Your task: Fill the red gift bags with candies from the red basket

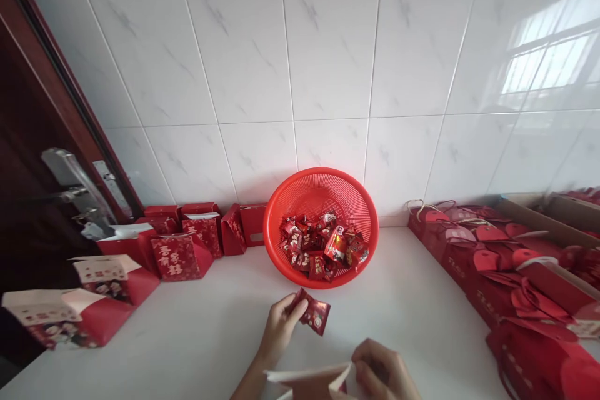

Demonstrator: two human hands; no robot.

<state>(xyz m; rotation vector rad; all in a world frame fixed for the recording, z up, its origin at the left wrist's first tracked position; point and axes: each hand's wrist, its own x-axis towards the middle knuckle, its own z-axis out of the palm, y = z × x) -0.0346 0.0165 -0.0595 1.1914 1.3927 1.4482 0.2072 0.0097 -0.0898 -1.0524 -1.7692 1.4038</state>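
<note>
My left hand (pixel 282 320) pinches a small dark red candy packet (pixel 317 315) between thumb and fingers, just in front of the basket. At the bottom edge of the view, my right hand (pixel 382 370) grips the rim of an open paper gift box (pixel 307 376). Only the top of this box shows, with its pale inner flaps raised; its inside is mostly hidden. Beyond both hands, a round red plastic basket (pixel 274 234) leans a little toward me. Many red wrapped candies (pixel 319 247) lie heaped in its lower part.
Several red gift boxes (pixel 180 256) stand on the left of the white counter (pixel 187 337), some with flaps up. On the right, red bags with cord handles (pixel 492 262) are packed beside a cardboard tray (pixel 520 205). Behind is a tiled wall (pixel 328 44); a door handle (pixel 77 178) juts out at left.
</note>
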